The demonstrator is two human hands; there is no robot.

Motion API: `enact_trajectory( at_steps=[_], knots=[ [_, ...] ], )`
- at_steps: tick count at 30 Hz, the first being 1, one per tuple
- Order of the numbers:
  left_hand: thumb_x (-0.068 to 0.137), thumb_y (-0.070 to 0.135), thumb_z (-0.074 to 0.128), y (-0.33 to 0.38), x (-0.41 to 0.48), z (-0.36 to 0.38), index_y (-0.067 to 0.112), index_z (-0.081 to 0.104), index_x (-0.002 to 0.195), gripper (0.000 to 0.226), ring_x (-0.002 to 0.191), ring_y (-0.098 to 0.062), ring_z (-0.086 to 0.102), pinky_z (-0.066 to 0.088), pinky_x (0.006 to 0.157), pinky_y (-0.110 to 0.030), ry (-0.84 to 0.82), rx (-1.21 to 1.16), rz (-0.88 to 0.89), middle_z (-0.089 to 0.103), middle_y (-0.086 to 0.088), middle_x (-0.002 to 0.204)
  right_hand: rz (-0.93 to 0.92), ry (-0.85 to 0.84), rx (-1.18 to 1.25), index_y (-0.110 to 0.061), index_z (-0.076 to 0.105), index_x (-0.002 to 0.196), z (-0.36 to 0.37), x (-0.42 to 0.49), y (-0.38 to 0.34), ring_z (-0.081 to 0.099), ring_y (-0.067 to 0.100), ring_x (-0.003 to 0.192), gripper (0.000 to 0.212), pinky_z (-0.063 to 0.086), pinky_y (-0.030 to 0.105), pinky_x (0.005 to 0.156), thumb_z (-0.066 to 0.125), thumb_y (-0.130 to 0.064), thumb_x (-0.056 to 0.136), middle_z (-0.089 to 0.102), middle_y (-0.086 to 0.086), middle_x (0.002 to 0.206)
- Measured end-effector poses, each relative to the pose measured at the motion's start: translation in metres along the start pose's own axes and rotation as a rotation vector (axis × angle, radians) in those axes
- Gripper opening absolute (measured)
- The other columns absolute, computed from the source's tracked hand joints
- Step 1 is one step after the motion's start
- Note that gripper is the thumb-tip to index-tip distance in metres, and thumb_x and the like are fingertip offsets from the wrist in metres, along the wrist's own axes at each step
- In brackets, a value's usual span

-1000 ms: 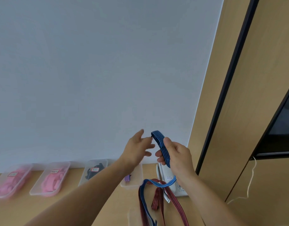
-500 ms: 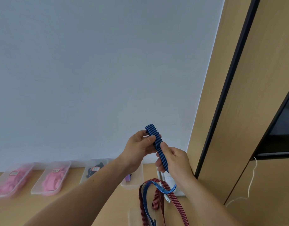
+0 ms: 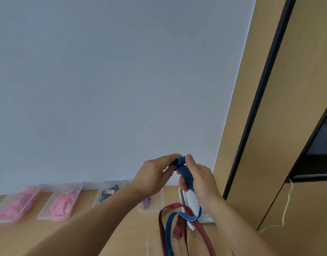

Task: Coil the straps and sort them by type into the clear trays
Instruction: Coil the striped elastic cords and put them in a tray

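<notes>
The blue strap [image 3: 185,174] was held up in front of the white wall [image 3: 103,89], above the far right of the table [image 3: 29,231]. Its top end was folded over between both hands, and the rest dropped in a loop to the table. The left hand [image 3: 153,175] had its fingers curled round the folded end. The right hand [image 3: 202,179] pinched the strap just below with thumb and bent fingers, so how many turns lay there could not be told. A red strap [image 3: 203,230] lay beneath, crossing the blue one. Both straps ran out of the bottom edge, over a clear tray [image 3: 151,245] that was mostly cut off. Behind them a white device [image 3: 191,200] was partly covered by the right hand. Four more trays stood along the wall. The far-left tray [image 3: 35,189] and the second tray [image 3: 79,187] held pink straps. The third tray [image 3: 106,183] held black straps, and the fourth tray [image 3: 157,200] held one small striped piece [image 3: 146,201], half hidden by the left wrist. The labels were too blurred to read.
</notes>
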State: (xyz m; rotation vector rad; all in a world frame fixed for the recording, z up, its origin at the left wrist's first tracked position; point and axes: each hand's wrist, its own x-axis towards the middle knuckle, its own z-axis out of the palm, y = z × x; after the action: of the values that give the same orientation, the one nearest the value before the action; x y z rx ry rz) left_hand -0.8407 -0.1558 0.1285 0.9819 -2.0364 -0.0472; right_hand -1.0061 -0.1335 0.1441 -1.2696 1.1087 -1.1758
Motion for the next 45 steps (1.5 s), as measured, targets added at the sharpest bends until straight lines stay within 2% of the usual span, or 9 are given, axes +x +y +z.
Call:
enact_trajectory(
  at_steps=[4,7,12,15,18,31,37,41,45],
  knots=[
    [0.087,-0.003,0.065,-0.003,0.000,-0.001,0.009,0.066,0.125,0.041,0.081,-0.015,0.070,0.058,0.068,-0.026,0.051,0.140,0.233,0.073,0.000,0.108,0.004,-0.008,0.010,0.005,0.066,0.086,0.002,-0.002,0.001,0.055,0.017,0.049,0.061,0.044,0.027,0.050,0.053,-0.055,0.088,0.064,0.011,0.059],
    [0.076,-0.014,0.070,-0.010,-0.001,0.000,0.007,0.067,0.125,0.053,0.102,-0.024,0.071,0.060,0.079,-0.032,0.053,0.205,0.255,0.069,-0.009,0.123,0.023,-0.003,0.037,0.004,0.068,0.092,0.003,-0.002,0.002,0.057,0.017,0.051,0.044,0.046,0.029,0.053,0.056,-0.038,0.096,0.066,0.012,0.062],
    [0.095,0.004,0.051,-0.002,0.000,0.000,0.023,0.045,0.146,0.055,0.121,-0.008,0.059,0.048,0.088,-0.011,-0.029,-0.278,-0.365,0.056,0.008,0.139,-0.019,-0.010,0.006,0.001,0.068,0.094,0.000,-0.004,0.003,0.059,0.014,0.055,0.026,0.049,0.029,0.057,0.057,-0.023,0.098,0.070,0.007,0.066],
    [0.092,0.018,0.048,0.008,0.011,-0.006,0.012,0.058,0.132,0.042,0.105,-0.018,0.069,0.057,0.087,-0.032,-0.096,-0.849,-0.689,0.071,-0.005,0.119,-0.061,-0.027,-0.052,-0.007,0.069,0.095,0.000,-0.005,0.005,0.062,0.012,0.059,0.017,0.050,0.027,0.059,0.056,-0.017,0.098,0.073,0.005,0.071],
    [0.089,0.028,0.050,0.015,0.014,-0.011,-0.001,0.064,0.115,0.041,0.090,-0.022,0.070,0.056,0.081,-0.035,-0.200,-0.987,-0.712,0.074,-0.013,0.102,-0.086,-0.024,-0.096,-0.011,0.069,0.093,-0.001,-0.005,0.008,0.063,0.011,0.059,0.014,0.051,0.027,0.059,0.056,-0.015,0.098,0.074,0.002,0.072],
    [0.095,0.013,0.064,0.018,0.016,-0.003,0.009,0.063,0.119,0.024,0.089,-0.017,0.072,0.056,0.073,-0.026,-0.028,-0.848,-0.662,0.077,-0.003,0.101,0.001,0.018,-0.119,-0.001,0.067,0.087,-0.008,-0.002,0.012,0.062,0.012,0.053,0.028,0.049,0.023,0.053,0.059,-0.026,0.097,0.072,0.007,0.065],
    [0.094,0.013,0.065,0.016,0.015,-0.004,0.024,0.062,0.115,0.024,0.081,-0.005,0.071,0.053,0.069,-0.019,0.021,-0.572,-0.493,0.076,0.010,0.099,0.018,-0.024,-0.226,-0.012,0.068,0.090,-0.008,0.002,0.012,0.064,-0.003,0.068,0.025,0.043,0.024,0.072,0.053,-0.030,0.099,0.076,-0.002,0.075],
    [0.093,0.013,0.066,0.016,0.011,0.000,0.023,0.063,0.116,0.025,0.090,-0.001,0.071,0.050,0.075,-0.011,0.084,-0.432,-0.392,0.073,0.013,0.105,0.070,0.000,-0.204,-0.011,0.067,0.088,-0.005,0.003,0.013,0.069,0.008,0.078,0.033,0.049,0.028,0.080,0.051,-0.037,0.099,0.076,-0.003,0.076],
    [0.094,0.015,0.065,0.011,0.013,-0.003,0.022,0.063,0.117,0.024,0.093,0.001,0.070,0.049,0.077,-0.009,0.146,-0.332,-0.343,0.073,0.014,0.103,0.070,-0.029,-0.174,-0.003,0.064,0.090,-0.003,0.004,0.010,0.066,0.013,0.063,0.032,0.054,0.035,0.075,0.049,-0.029,0.101,0.072,0.003,0.069]
  ],
)
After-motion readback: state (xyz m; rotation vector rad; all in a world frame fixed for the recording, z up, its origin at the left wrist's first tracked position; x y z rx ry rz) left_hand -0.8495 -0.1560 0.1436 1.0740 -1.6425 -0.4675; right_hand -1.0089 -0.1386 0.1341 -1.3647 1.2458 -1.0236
